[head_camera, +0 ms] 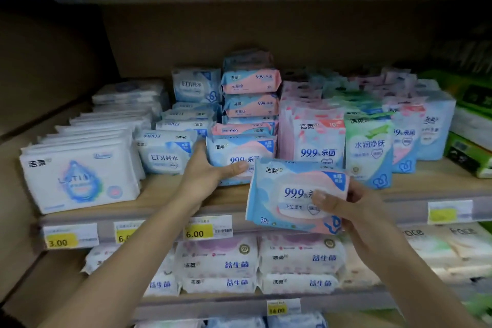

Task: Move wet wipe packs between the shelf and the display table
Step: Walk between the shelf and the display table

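The right hand (346, 205) is pinching a soft, glossy blue-and-pink wipe pack (290, 189), thumb on its front, holding it tilted just before the shelf (165, 194) edge. The left hand (207, 170) is gripping the front pack (239, 152) of the matching row on the wooden board, thumb lying across its face. Flat white packs (80, 178) are crowding the left, pale blue packs (165, 154) are sitting beside the left hand, and upright pink packs (316, 141) are standing to the right. Yellow price tags (198, 231) are lining the rail.
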### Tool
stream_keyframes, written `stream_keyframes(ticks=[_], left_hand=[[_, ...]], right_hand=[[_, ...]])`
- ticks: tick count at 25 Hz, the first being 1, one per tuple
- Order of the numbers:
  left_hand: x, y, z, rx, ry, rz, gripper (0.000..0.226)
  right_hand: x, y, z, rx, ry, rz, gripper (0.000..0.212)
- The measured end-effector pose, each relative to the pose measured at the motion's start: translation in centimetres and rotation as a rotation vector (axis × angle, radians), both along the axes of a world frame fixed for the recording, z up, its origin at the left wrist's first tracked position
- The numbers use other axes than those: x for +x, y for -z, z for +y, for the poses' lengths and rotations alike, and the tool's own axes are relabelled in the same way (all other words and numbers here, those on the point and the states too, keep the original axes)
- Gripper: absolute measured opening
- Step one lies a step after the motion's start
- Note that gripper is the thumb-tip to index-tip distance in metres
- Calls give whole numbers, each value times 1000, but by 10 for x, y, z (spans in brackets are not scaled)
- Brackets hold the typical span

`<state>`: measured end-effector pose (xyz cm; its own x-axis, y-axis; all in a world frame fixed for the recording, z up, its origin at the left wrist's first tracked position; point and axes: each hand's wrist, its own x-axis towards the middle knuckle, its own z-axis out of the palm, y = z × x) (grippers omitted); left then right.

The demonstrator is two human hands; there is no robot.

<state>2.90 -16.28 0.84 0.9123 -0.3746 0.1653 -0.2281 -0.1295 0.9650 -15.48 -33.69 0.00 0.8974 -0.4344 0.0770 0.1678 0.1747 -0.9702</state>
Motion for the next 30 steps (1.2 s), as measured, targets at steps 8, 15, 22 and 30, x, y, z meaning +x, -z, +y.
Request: stream_keyframes(ticks=[8,15,22,30], left_hand=[[-3,2,5,316,-194,-429,59],[-25,-1,45,-102,-233,-418,19],[-30,17,46,-97,86,-247,70],[-30,23,33,-98,-114,-353,68]], right_hand=[[22,-4,33,-56,30,-13,51],[39,-9,54,-137,77,-106,44],[55,-4,63,-591,228,-105,46],[62,-6,51,-1591,599,-181,54]])
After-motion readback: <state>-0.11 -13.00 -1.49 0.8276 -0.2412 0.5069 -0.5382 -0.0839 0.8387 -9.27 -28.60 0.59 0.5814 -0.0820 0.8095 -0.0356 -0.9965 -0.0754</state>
